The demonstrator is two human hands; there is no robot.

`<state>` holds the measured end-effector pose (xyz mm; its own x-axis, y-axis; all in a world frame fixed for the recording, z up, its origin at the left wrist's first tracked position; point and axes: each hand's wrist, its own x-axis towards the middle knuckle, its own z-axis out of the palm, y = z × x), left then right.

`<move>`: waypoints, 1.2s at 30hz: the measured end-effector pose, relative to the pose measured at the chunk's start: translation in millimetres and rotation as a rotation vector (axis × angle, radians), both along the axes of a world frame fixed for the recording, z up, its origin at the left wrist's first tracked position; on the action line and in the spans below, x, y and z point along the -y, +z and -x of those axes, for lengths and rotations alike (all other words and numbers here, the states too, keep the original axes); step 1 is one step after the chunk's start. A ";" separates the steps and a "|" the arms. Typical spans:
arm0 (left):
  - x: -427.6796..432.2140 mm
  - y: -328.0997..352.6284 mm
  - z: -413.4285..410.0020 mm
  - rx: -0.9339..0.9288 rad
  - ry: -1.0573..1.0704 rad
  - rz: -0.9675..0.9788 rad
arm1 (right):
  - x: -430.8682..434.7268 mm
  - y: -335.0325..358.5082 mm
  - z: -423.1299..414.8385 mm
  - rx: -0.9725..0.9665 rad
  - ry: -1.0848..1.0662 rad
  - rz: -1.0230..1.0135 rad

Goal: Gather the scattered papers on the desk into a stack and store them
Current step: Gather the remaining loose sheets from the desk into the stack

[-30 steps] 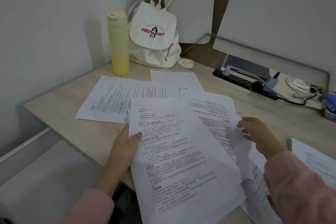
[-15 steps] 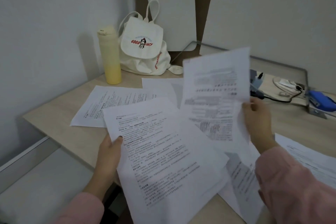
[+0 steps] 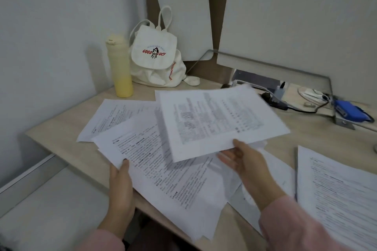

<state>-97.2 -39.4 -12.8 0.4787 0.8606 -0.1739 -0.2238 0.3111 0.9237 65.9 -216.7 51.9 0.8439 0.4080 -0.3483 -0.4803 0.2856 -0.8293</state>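
Note:
My left hand [image 3: 120,181] grips the left edge of a stack of printed sheets [image 3: 163,173] that hangs over the desk's front edge. My right hand [image 3: 244,161] pinches the near edge of one printed sheet [image 3: 220,120], held nearly flat above the stack and blurred. Another sheet [image 3: 114,116] lies flat on the desk [image 3: 61,128] behind the stack. More printed papers [image 3: 336,193] lie at the right, and one sheet [image 3: 279,177] shows under my right wrist.
A yellow bottle [image 3: 119,67] and a white drawstring backpack [image 3: 157,57] stand in the back corner by the wall. A power strip with cables [image 3: 275,100] and a blue object [image 3: 348,112] sit at the back right under a metal shelf frame.
My right hand picked one sheet off the desk, raised it upright, and has now lowered it leftward, nearly flat over the stack in my left hand. The stack tilted slightly left.

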 end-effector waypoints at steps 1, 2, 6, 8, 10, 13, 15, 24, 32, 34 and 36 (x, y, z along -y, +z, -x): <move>2.9 0.7 0.7 0.008 -0.012 -0.001 | -5.8 -6.7 11.1 -0.031 0.057 0.002; 5.5 1.8 1.1 0.022 -0.034 -0.005 | -11.7 -12.3 22.9 -0.061 0.121 0.015; 12.6 11.0 1.4 0.126 -0.112 0.015 | -30.6 -25.5 60.8 -0.178 0.349 0.081; 14.4 14.6 1.4 0.187 -0.087 -0.028 | -34.2 -26.2 72.4 -0.156 0.454 0.129; 16.4 14.9 1.4 0.213 -0.082 -0.084 | -34.4 -24.7 79.3 -0.109 0.568 0.193; 22.0 12.2 1.2 0.108 -0.121 -0.127 | -30.9 -23.3 82.2 -0.066 0.689 0.261; 26.1 8.4 -0.4 -0.012 -0.159 -0.147 | -28.7 -22.1 82.9 -0.053 0.716 0.281; 14.4 6.1 -7.4 -0.129 -0.061 -0.061 | -20.3 -12.3 77.0 0.100 0.850 0.328; -46.0 29.7 12.0 -0.221 -0.197 0.127 | 43.2 -6.8 -2.4 0.121 -0.080 0.422; -52.7 32.6 11.7 -0.277 -0.250 0.102 | 50.7 -11.4 -11.8 -0.045 -0.145 0.371; -52.5 33.3 9.3 -0.317 -0.304 0.090 | 52.8 -17.0 -15.5 -0.159 -0.165 0.299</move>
